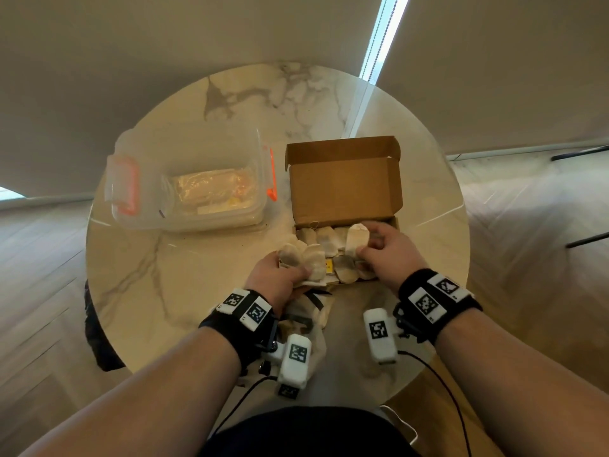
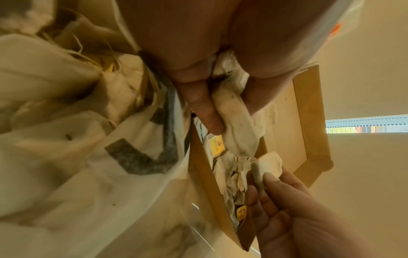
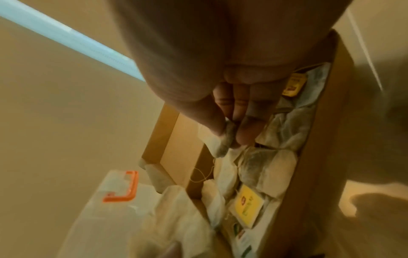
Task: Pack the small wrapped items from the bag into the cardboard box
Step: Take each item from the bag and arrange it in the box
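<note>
Box (image 1: 344,189): mostly full of sachets (image 1: 329,240).
Left hand (image 1: 280,278): gripping a bunch.
Right hand (image 1: 385,249): pinching one sachet (image 1: 356,239).
Bag (image 2: 66,122): more apparently left.

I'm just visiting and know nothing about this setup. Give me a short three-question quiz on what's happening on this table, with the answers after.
1. True or false: the cardboard box has its lid open.
2. Which hand holds a bunch of tea bags? A) left hand B) right hand C) neither
3. Fill in: the clear plastic container beside the box has ______ latches.

Key
1. True; tea bags already lie inside.
2. A; the right hand pinches a single tea bag over the box.
3. Orange.
</note>
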The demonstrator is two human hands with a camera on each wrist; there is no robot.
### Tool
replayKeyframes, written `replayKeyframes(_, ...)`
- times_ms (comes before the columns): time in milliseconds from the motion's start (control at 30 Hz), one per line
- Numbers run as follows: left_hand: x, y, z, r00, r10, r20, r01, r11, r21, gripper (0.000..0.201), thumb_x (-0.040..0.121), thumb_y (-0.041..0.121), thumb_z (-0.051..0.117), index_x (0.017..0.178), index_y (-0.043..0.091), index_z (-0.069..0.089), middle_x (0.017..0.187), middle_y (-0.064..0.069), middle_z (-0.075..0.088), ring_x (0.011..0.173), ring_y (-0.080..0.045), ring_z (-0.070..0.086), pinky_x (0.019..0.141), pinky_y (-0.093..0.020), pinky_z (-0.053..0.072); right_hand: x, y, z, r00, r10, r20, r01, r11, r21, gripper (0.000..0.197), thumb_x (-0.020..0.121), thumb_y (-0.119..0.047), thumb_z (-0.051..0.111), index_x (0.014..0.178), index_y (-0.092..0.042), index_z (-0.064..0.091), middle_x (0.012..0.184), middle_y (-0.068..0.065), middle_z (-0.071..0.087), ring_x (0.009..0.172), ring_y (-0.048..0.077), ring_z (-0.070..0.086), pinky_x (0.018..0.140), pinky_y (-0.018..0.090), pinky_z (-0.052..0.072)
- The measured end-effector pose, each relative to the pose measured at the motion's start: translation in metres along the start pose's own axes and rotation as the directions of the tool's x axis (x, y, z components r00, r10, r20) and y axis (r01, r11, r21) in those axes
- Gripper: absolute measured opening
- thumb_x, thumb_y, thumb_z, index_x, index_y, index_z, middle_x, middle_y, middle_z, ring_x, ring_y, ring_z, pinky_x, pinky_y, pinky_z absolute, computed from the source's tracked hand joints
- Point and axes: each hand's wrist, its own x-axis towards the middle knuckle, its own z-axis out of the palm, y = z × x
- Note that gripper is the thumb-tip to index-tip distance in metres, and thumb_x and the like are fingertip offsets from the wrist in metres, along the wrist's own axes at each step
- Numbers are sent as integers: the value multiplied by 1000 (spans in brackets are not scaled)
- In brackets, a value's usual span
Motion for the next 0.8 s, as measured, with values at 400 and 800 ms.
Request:
replayKeyframes(400, -2, 8, -10, 997, 59, -41, -49, 975, 218, 31, 73, 28, 87, 101, 25, 74, 93, -3, 80, 89, -29, 77, 86, -52, 64, 16, -8, 22, 977, -195, -80, 139, 880, -454, 10, 95, -22, 66, 102, -28, 69, 90, -7, 70, 85, 16, 66, 74, 27, 49)
replayKeyframes(800, -6, 8, -7, 1000, 18, -5, -18, 996, -87, 28, 81, 5, 82, 107, 8, 70, 101, -20, 77, 96, -40, 77, 84, -50, 64, 5, -16, 23, 975, -218, -36, 154, 790, -594, 22, 98, -40, 64, 111, -26, 74, 107, -4, 68, 99, 20, 63, 82, 31, 51)
